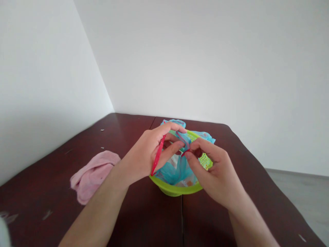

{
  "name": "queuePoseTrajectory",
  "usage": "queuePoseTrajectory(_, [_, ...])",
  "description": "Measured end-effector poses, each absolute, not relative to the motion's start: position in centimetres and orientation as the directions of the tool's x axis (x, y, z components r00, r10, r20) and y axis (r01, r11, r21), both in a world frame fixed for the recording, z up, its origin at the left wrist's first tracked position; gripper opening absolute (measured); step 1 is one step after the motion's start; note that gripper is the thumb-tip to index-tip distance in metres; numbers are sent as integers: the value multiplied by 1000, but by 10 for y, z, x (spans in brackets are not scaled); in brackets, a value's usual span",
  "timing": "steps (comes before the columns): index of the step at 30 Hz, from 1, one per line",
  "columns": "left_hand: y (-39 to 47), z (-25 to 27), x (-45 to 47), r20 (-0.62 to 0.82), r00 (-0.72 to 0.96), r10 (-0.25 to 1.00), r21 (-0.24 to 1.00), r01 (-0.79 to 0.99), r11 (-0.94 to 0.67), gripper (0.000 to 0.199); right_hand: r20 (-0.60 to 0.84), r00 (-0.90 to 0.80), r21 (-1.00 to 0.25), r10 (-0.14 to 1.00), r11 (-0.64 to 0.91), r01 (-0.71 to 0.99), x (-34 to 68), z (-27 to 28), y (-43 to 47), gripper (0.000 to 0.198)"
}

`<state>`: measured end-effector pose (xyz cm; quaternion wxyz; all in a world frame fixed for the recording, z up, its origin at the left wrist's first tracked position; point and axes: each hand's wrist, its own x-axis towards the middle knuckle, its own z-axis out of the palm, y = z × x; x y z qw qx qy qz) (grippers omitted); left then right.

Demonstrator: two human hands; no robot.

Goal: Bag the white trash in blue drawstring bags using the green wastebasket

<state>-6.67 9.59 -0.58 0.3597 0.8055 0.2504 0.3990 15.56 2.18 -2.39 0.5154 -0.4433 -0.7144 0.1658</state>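
- Red plastic strip, one, looped across the left hand at the base of the thumb; slants from upper right to lower left, that slant being its long axis.
- Left hand, one: fingers half curled, forefinger stretched to the right over the blue bag; whether thumb and fingers grip the plastic cannot be told.
- Right hand, one: thumb and forefinger brought together on a short red end; whether this joins the strip cannot be told.
- Blue bag, thin plastic, one: lies in the basket; gathered part points upward to the fingertips, folds running down from there and spreading toward the basket's near side; other portions show over the far and right rim.
- Basket, lime green, perforated, one: beneath both hands; near rim curves toward the wearer, left rim partly hidden by the left hand.
- Pink cloth, folded, one: left of the basket and apart from it, partly behind the left forearm.
- Table, dark red-brown, one: broad strip of top between basket and right edge, another on the near side between the forearms; far edge near the back wall, left edge along the side wall.
- Seam in tabletop: runs out from under the basket toward the wearer.
- Floor, grey: beyond the table's right edge.
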Motion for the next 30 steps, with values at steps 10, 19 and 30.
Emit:
queuePoseTrajectory(10, [93, -2, -62, 583, 508, 634, 712, 56, -700, 28, 517, -93, -803, 851, 520, 290, 154, -21, 19, 16])
queuePoseTrajectory(19, [95, -9, -55, 622, 492, 610, 620, 167, -767, 19, 628, 3, -693, 778, 558, 456, 150, -27, 23, 16])
queuePoseTrajectory(30, [106, -14, -54, 562, 475, 677, 598, 332, -730, 28, 683, 40, -721, 729, 664, 199, 144, -22, 20, 16])
